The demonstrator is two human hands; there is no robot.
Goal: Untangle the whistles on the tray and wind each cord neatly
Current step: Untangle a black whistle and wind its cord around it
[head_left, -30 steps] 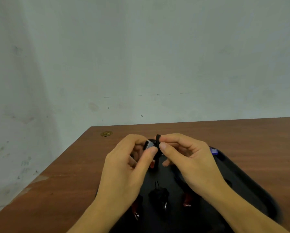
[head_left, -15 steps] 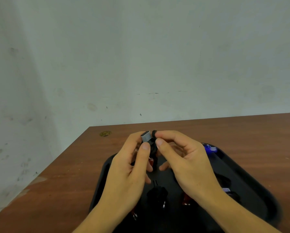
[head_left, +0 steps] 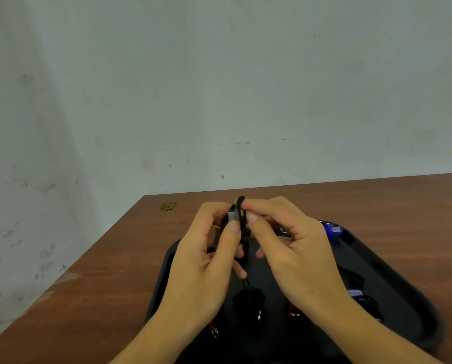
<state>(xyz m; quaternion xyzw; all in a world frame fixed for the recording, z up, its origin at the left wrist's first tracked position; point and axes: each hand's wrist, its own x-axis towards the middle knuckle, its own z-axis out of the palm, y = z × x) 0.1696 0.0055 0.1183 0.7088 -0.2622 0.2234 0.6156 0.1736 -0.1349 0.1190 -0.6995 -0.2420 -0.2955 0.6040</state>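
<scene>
Both hands are raised together above the far part of a black tray [head_left: 403,306]. My left hand [head_left: 206,266] pinches a grey whistle [head_left: 232,216] between thumb and fingers. My right hand [head_left: 295,256] pinches the whistle's black cord [head_left: 241,206], which loops over its fingertips right beside the whistle. On the tray below lie a whistle with a wound black cord [head_left: 248,298], two red whistles [head_left: 294,310] [head_left: 214,327], and blue whistles at the far right [head_left: 331,229] and right [head_left: 356,294]. My arms hide much of the tray.
The tray sits on a brown wooden table [head_left: 109,279] against a pale wall. A small brass-coloured disc [head_left: 168,206] lies near the table's far left corner. The table's left edge runs diagonally close to the tray.
The grey whistle has turned upright in my left fingers, and the black cord loop now stands higher over my right fingertips. Both hands stay together above the tray.
</scene>
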